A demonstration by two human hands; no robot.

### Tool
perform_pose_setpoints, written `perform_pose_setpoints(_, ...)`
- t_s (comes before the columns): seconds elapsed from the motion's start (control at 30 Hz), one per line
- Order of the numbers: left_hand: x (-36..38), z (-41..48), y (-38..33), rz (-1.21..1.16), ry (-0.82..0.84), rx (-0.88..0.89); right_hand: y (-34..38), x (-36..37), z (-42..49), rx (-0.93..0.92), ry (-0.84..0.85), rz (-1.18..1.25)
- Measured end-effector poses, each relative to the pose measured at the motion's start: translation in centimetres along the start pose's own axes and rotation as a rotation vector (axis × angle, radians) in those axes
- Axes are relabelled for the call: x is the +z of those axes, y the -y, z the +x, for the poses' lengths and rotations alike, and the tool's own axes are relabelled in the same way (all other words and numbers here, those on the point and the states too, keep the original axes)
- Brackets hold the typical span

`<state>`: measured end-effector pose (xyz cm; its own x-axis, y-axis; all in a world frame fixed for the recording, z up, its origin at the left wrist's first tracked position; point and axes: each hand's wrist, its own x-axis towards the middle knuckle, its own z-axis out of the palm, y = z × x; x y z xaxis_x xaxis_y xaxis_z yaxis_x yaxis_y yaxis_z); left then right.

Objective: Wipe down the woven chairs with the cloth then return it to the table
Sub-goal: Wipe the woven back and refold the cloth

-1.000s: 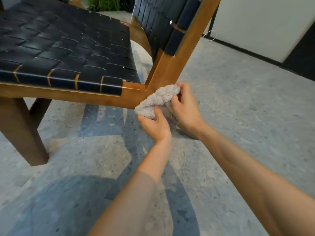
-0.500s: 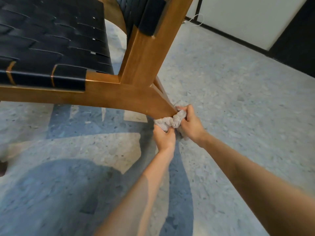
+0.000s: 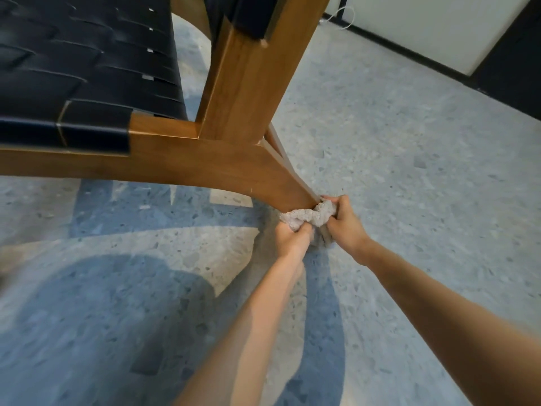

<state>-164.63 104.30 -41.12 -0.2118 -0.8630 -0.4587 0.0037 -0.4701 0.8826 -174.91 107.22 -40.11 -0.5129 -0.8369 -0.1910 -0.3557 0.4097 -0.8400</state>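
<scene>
L hand (image 3: 292,241) & R hand (image 3: 345,227) both gripping cloth (image 3: 310,216), now sliding lower down chair leg (image 3: 288,190); wiping continuing.

**Speckled floor under a wooden chair**

The floor (image 3: 409,186) is grey speckled stone, with blue and pale beige bands curving across its near-left part. A wooden chair (image 3: 234,168) with a black woven seat stands on it. A thin white cord (image 3: 341,16) lies at its far edge.

1 chair (image 3: 234,171), 1 cloth (image 3: 307,216), 2 hands (image 3: 292,240) (image 3: 345,225)
</scene>
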Motion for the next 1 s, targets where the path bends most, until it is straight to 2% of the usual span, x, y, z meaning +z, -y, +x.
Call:
perform_pose_setpoints(0.1, -1.1, -0.9, -1.2, -0.120, -0.097, 0.049, 2.4, 0.2, -1.4, -0.139, -0.089, -0.001)
perform_pose_setpoints(0.33, -4.5, -4.1, -5.5, -0.318, -0.318, 0.160, 9.6, 1.5, -4.8, -0.336, -0.145, 0.113)
perform_pose_setpoints(0.43, -6.1, -5.6, -7.6, -0.369, -0.434, 0.176, 12.8, 2.2, -6.0, -0.366, -0.154, 0.189)
perform_pose_setpoints(0.53, -7.3, -8.3, -8.7, -0.329, -0.449, 0.198, 15.5, 2.9, -7.5, -0.332, -0.202, 0.253)
perform_pose_setpoints(0.67, -8.9, -11.8, -10.3, -0.157, -0.485, 0.395, 17.8, 2.7, -9.6, -0.270, -0.319, 0.291)
perform_pose_setpoints(0.8, -10.6, -13.1, -14.2, -0.028, -0.512, 0.727, 19.8, 1.5, -10.5, -0.296, -0.452, 0.451)
perform_pose_setpoints(0.9, -11.1, -13.0, -16.9, 0.072, -0.493, 0.889, 20.9, 1.7, -10.6, -0.297, -0.360, 0.521)
perform_pose_setpoints(1.0, -11.0, -12.4, -18.2, 0.203, -0.276, 0.853, 21.1, 2.1, -10.4, -0.204, -0.050, 0.634)
